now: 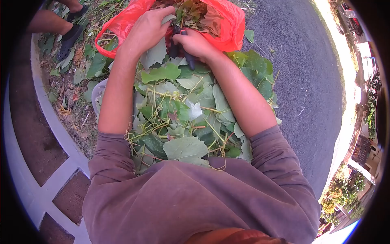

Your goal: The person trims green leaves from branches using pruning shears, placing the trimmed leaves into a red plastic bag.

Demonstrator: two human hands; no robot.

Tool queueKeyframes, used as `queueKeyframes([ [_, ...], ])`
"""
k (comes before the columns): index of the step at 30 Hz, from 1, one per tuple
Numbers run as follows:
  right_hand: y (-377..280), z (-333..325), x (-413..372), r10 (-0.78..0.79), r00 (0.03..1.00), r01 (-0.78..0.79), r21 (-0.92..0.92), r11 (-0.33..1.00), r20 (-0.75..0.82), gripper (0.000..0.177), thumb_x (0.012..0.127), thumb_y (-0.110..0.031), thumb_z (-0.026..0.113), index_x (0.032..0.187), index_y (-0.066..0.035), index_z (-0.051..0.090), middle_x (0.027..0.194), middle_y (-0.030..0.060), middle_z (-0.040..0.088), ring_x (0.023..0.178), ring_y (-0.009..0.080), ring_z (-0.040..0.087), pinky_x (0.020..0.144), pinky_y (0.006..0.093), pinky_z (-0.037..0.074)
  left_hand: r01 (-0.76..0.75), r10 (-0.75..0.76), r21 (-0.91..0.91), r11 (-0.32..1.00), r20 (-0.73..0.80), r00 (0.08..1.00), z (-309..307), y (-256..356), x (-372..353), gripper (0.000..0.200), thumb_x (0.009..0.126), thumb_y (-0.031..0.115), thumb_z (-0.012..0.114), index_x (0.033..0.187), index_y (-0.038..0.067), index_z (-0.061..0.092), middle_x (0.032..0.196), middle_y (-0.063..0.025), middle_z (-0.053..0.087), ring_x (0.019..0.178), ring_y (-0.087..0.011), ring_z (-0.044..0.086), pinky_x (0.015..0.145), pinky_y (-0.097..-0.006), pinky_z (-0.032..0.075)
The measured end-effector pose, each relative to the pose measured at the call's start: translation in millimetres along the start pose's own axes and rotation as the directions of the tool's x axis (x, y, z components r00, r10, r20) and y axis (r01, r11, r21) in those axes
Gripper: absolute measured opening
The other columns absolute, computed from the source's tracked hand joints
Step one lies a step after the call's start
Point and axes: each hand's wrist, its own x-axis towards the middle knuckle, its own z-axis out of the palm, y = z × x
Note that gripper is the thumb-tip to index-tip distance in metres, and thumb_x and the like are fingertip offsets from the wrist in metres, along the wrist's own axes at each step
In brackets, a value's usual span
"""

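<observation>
At the mouth of a red plastic bag (231, 24), my left hand (149, 28) is closed, with a pale green leaf (168, 18) between thumb and fingers. My right hand (194, 44) grips dark-handled pruning shears (189, 60), whose upper part points into the bag; the blades are hard to make out. Inside the bag lie green and brownish leaves (195, 12). Below both hands, between my forearms, spreads a heap of large green vine leaves (187, 148) with thin stems and curling tendrils.
A pale container rim (97, 95) shows at the heap's left side. Another person's leg and dark clog (70, 42) stand at upper left on leaf-strewn ground. Grey asphalt (304, 81) runs along the right. A pale concrete curb (42, 105) curves along the left.
</observation>
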Motion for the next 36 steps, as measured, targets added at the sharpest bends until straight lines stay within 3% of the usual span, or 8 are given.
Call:
queueKeyframes([
  [11, -21.0, 3.7, -12.6, -0.069, 0.988, 0.059, -0.082, 0.995, -0.138, 0.020, 0.088, -0.020, 0.077, 0.094, -0.002, 0.071, 0.077, 0.0056, 0.070, 0.058, 0.0154, 0.065, 0.060, 0.0305, 0.053, 0.018, -0.028, -0.134, 0.991, -0.072, 0.997, 0.1, 20.4, 3.0, 0.027, 0.097, 0.013, 0.064, 0.120, 0.001, 0.056, 0.105, -0.0233, 0.069, 0.103, -0.0436, 0.067, 0.085, -0.0445, 0.052],
  [16, -21.1, 0.5, -10.2, 0.037, 0.994, -0.011, 0.230, 0.973, -0.107, 0.023, 0.093, -0.023, 0.071, 0.095, 0.000, 0.070, 0.079, 0.0074, 0.070, 0.064, 0.0170, 0.067, 0.060, 0.0313, 0.053, 0.021, -0.034, -0.242, 0.970, -0.053, 0.998, 5.2, -8.3, 2.6, 0.031, 0.099, 0.016, 0.065, 0.125, 0.003, 0.055, 0.109, -0.0160, 0.070, 0.104, -0.0321, 0.070, 0.087, -0.0398, 0.052],
  [19, -14.1, -0.6, -5.1, 0.042, 0.994, -0.007, 0.319, 0.948, -0.101, 0.025, 0.094, -0.024, 0.066, 0.098, 0.000, 0.069, 0.080, 0.0078, 0.070, 0.069, 0.0183, 0.068, 0.063, 0.0335, 0.054, 0.251, -0.217, -0.381, 0.890, 0.130, 0.968, 1.6, -21.3, 0.9, 0.033, 0.100, 0.018, 0.066, 0.129, 0.005, 0.058, 0.114, -0.0084, 0.071, 0.108, -0.0186, 0.067, 0.090, -0.0351, 0.052],
  [21, -14.3, -2.9, -6.5, 0.033, 0.997, -0.011, 0.268, 0.963, -0.076, 0.024, 0.094, -0.023, 0.064, 0.099, 0.000, 0.069, 0.080, 0.0076, 0.069, 0.069, 0.0188, 0.067, 0.065, 0.0341, 0.054, 0.100, -0.128, -0.457, 0.884, -0.032, 0.991, -2.4, -22.9, 1.7, 0.033, 0.100, 0.019, 0.067, 0.130, 0.006, 0.061, 0.116, -0.0045, 0.071, 0.107, -0.0123, 0.066, 0.090, -0.0317, 0.053],
  [26, -7.8, -2.2, -3.8, 0.071, 0.997, -0.073, 0.116, 0.991, 0.019, 0.023, 0.090, -0.021, 0.060, 0.098, -0.001, 0.067, 0.079, 0.0067, 0.066, 0.067, 0.0188, 0.063, 0.066, 0.0334, 0.053, 0.209, -0.273, -0.347, 0.914, -0.147, 0.951, 0.6, -47.6, 7.2, 0.026, 0.098, 0.015, 0.070, 0.122, 0.006, 0.068, 0.107, -0.0028, 0.074, 0.099, -0.0121, 0.069, 0.086, -0.0303, 0.055],
  [28, -9.2, -0.1, -7.5, 0.096, 0.990, -0.113, 0.174, 0.978, 0.102, 0.022, 0.090, -0.020, 0.059, 0.098, -0.001, 0.065, 0.083, 0.0070, 0.066, 0.067, 0.0183, 0.062, 0.065, 0.0328, 0.052, 0.301, -0.456, -0.643, 0.705, -0.086, 0.886, 0.2, -55.2, 7.1, 0.024, 0.097, 0.013, 0.070, 0.120, 0.007, 0.070, 0.101, -0.0023, 0.075, 0.093, -0.0115, 0.071, 0.081, -0.0296, 0.057],
  [35, -6.5, -0.4, -5.7, 0.068, 0.994, -0.072, 0.035, 0.997, 0.088, 0.026, 0.086, -0.023, 0.063, 0.098, 0.000, 0.066, 0.080, 0.0115, 0.069, 0.068, 0.0203, 0.066, 0.062, 0.0346, 0.052, 0.252, -0.315, -0.437, 0.863, -0.076, 0.946, -7.6, -32.1, 6.3, 0.023, 0.093, 0.005, 0.070, 0.116, 0.004, 0.073, 0.103, -0.0043, 0.076, 0.096, -0.0154, 0.073, 0.084, -0.0320, 0.057],
  [36, -8.2, -0.3, -7.5, 0.076, 0.994, -0.081, 0.058, 0.995, 0.073, 0.027, 0.086, -0.024, 0.063, 0.099, 0.000, 0.066, 0.081, 0.0119, 0.070, 0.069, 0.0204, 0.067, 0.063, 0.0347, 0.053, 0.100, -0.145, -0.304, 0.947, -0.129, 0.981, -9.7, -26.9, 7.1, 0.026, 0.090, 0.003, 0.070, 0.116, 0.003, 0.072, 0.106, -0.0054, 0.075, 0.100, -0.0183, 0.073, 0.089, -0.0326, 0.056],
])
